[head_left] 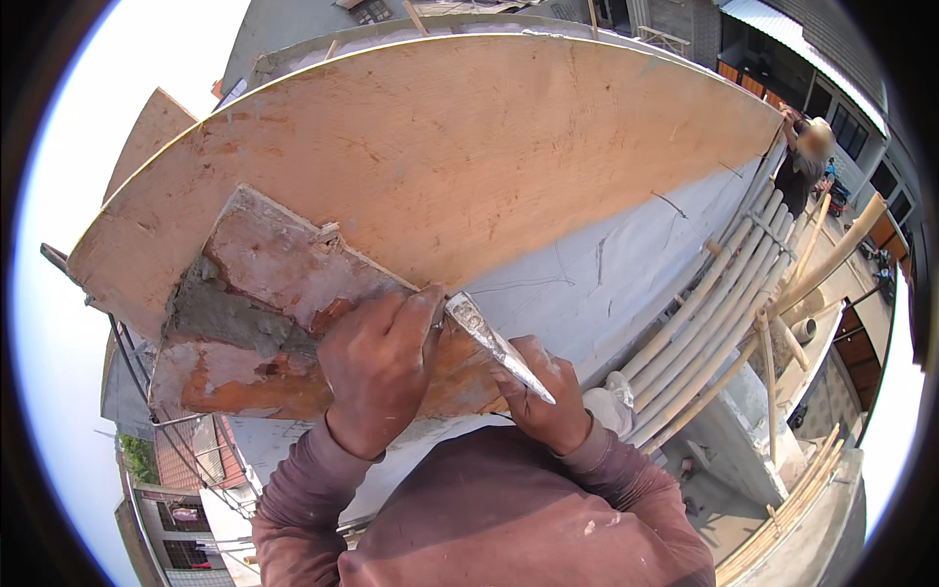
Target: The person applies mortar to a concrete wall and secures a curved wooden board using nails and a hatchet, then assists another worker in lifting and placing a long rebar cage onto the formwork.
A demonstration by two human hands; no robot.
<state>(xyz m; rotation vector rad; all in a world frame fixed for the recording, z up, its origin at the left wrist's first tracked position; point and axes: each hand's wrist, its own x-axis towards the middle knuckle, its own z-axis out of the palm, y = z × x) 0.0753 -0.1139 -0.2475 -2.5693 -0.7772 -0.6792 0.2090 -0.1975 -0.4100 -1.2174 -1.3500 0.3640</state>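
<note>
A flat board (264,238) smeared with old plaster carries a heap of wet grey mortar (230,315) at the left. Over the right part of this board, my left hand (380,357) is closed in a fist, knuckles up; what it grips is hidden under the fingers. A tapered silver metal blade (494,344), crusted with pale plaster, slants between my hands. Its broad end is beside my left thumb. My right hand (546,396) is curled around its narrow end. Whether a handle joins it is not visible.
A large curved plywood panel (469,137) rises in front, above a white surface (597,284) with wires poking out. Bamboo poles (709,318) run along the right, with a white bag (611,403) beside them. Another person (804,161) stands at the far right. Buildings lie below.
</note>
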